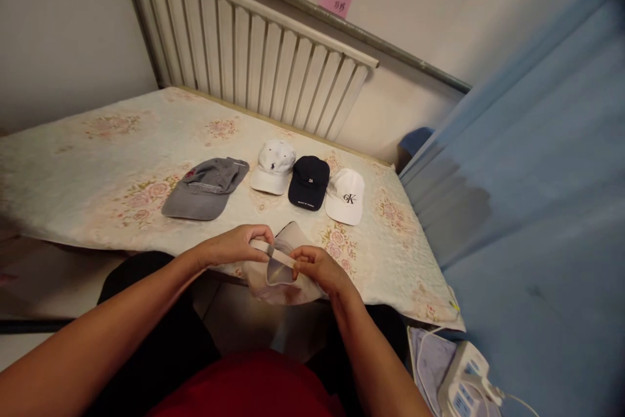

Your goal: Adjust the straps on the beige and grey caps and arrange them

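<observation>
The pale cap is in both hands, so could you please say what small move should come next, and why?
I'd probably ease the strap through what looks like its clasp, the left hand steadying it while the right hand draws: both hands pinch the strap, on either side of that clasp.

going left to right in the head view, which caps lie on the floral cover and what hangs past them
Gray cap → white cap with small dark emblem → dark cap → white CK cap → blue curtain
</observation>
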`<state>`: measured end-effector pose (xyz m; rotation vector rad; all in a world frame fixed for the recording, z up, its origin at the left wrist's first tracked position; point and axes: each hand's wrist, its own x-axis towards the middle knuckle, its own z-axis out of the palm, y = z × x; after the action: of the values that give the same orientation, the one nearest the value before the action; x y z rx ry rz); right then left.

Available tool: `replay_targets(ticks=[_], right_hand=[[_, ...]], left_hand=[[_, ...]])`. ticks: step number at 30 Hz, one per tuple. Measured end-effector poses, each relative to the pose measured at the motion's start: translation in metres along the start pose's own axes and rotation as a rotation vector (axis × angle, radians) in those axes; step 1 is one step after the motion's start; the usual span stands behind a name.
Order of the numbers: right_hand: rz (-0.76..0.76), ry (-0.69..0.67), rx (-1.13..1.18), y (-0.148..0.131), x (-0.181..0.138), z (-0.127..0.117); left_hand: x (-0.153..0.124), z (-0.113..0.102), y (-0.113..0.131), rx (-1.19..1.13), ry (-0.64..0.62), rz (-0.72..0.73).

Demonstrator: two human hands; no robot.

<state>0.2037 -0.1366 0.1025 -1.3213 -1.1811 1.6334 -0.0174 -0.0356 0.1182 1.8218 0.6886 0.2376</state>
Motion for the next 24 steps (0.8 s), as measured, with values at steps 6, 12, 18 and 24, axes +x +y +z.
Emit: replay_targets(ticks=[6,12,18,24], right_hand=[[-0.021,-0.026,0.017,0.004,0.003,0.003],[-0.047,-0.015,0.099,-0.005,0.012,0.018],[-0.049,0.043,0.145,-0.008,0.015,0.028],[-0.078,0.092,0.13,-0.004,0.017,0.03]], left_hand=[[-0.004,0.014,0.002,0.14,0.169,0.046],[-0.006,0.029,0.009,0.102,0.226,0.088],[-0.008,0.036,0.006,0.078,0.283,0.128],[-0.01,0.039,0.005,0.044,0.299,0.155]])
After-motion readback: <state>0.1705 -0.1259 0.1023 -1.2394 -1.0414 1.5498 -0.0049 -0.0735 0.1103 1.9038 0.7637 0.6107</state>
